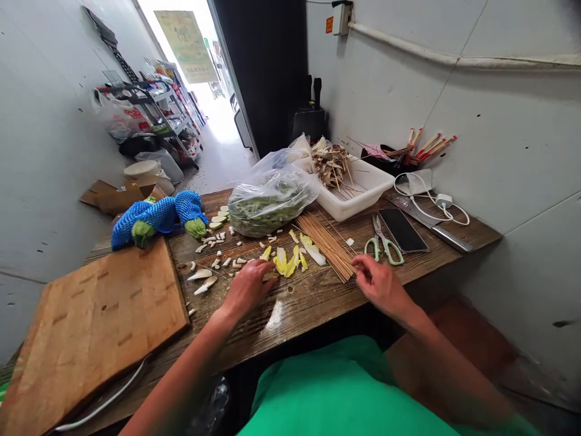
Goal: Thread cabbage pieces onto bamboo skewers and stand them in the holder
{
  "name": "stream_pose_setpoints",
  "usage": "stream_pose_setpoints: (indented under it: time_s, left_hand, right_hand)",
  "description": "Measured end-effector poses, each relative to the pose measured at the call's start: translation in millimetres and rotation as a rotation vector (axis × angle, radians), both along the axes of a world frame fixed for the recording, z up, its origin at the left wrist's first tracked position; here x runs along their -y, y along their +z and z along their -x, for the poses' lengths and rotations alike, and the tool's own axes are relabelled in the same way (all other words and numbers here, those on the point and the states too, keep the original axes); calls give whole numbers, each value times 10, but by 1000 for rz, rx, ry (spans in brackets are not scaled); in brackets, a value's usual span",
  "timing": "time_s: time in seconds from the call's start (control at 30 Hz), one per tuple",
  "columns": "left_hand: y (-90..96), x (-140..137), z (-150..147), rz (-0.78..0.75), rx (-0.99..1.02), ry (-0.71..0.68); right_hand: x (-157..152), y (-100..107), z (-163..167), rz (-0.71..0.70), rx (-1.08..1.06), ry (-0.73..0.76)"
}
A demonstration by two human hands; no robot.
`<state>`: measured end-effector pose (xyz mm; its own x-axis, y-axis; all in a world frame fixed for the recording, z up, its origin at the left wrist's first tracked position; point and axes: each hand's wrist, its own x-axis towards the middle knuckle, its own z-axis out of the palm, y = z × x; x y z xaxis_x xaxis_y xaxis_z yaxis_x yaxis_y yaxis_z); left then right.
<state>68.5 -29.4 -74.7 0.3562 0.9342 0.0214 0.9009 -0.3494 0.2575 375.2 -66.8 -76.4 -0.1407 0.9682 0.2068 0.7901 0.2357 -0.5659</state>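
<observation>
My left hand (249, 284) is low over the wooden table, its fingers closed around a small yellow cabbage leaf (271, 276) that they partly hide. Just beyond it lie more yellow cabbage leaves (285, 261), and white mushroom pieces (212, 242) are scattered to the left. At the near end of a spread of bamboo skewers (327, 245), my right hand (379, 283) has thumb and forefinger pinched on a skewer's end. Green-handled scissors (382, 245) lie just past that hand.
A cutting board (104, 309) and blue-netted vegetables (154, 219) occupy the left. Behind the leaves sit a plastic bag of greens (270, 203) and a white tub (358, 197) with skewered mushrooms (331, 162). A phone (403, 230), a knife (447, 237) and a white cable (436, 203) lie right.
</observation>
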Motion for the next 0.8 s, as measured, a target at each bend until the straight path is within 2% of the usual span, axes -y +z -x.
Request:
stream_pose_setpoints:
  time_s: [0.1,0.23,0.37,0.47,0.53,0.6,0.7,0.8]
  left_hand:
    - [-11,-9,39,3,-38,4]
    - [-35,-51,194,53,-57,-77]
    - [-99,-41,363,53,27,-95]
    - [-128,-11,381,7,174,-19]
    - [-113,10,342,24,365,98]
    - [-75,32,284,156,669,228]
    - [-24,70,199,443,1172,380]
    - [-24,101,153,579,1523,485]
  right_hand:
    - [306,-239,186,-6,-153,46]
    - [506,-452,260,-22,-183,151]
    - [580,-419,156,-80,63,211]
    - [573,-287,147,-121,358,175]
    - [524,-216,207,-152,470,156]
    - [452,-196,294,-163,492,176]
    - [367,-254,397,-150,392,234]
    - [383,-331,415,-155,227,255]
